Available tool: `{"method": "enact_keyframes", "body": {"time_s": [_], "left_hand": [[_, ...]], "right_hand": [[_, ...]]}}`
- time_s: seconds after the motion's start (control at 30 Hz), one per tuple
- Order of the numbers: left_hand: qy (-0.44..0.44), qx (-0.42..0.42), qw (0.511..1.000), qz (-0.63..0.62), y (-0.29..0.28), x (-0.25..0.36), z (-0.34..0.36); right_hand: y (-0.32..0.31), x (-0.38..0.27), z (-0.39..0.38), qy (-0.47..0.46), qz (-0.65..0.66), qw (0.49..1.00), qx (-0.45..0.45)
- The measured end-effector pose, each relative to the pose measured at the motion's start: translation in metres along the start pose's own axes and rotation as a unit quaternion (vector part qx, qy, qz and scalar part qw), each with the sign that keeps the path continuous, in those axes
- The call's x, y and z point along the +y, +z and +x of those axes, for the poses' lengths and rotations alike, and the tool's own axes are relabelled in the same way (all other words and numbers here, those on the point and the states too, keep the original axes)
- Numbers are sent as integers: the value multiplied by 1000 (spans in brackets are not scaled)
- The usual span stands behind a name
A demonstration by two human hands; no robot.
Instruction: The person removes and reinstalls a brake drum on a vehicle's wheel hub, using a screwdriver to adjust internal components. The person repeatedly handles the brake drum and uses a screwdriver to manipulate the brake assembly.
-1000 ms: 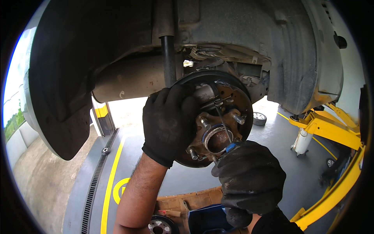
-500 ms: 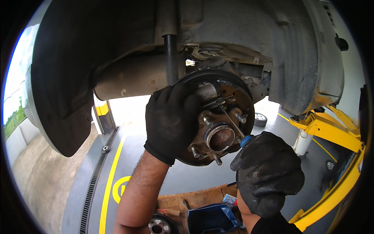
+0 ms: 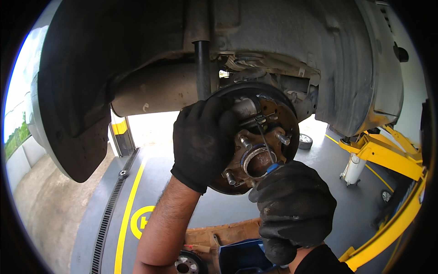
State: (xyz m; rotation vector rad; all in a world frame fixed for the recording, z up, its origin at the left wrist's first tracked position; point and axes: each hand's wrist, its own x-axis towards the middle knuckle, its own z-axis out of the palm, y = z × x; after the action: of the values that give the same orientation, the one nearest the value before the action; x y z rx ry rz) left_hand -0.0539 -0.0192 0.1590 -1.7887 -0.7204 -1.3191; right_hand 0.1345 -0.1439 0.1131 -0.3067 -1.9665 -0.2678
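Observation:
A drum brake assembly (image 3: 287, 112) with a rusty wheel hub (image 3: 237, 160) and protruding studs faces me under the raised car. My left hand (image 3: 204, 137), in a black glove, is closed around its upper left side; the fingertips are hidden behind it. My right hand (image 3: 296, 203), gloved too, grips a screwdriver (image 3: 272, 168) by its blue handle, most of which the fist covers. The thin shaft slants up across the hub, its tip at the end of a coil spring (image 3: 247, 122) beneath the silvery cylinder (image 3: 246, 108).
A dark wheel arch (image 3: 273, 32) surrounds the brake above, with a black shock absorber (image 3: 202, 68) behind it. Yellow lift arms (image 3: 388, 157) stand at right. Below lie cardboard (image 3: 228, 230), a blue tray (image 3: 242, 255) and a brake drum (image 3: 189, 262). A wheel (image 3: 305, 141) rests on the floor beyond.
My right hand has moved left and slightly down with the screwdriver, whose shaft now stands steeper and hides more of the hub. My left hand keeps its hold on the brake.

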Motion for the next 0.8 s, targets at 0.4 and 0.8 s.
{"method": "enact_keyframes", "body": {"time_s": [0.4, 0.8], "left_hand": [[28, 67, 997, -29, 6, 2, 5], [14, 9, 1000, -19, 4, 5, 2]], "right_hand": [[7, -4, 6, -13, -47, 999, -12], [-11, -9, -26, 54, -868, 493, -2]]}}
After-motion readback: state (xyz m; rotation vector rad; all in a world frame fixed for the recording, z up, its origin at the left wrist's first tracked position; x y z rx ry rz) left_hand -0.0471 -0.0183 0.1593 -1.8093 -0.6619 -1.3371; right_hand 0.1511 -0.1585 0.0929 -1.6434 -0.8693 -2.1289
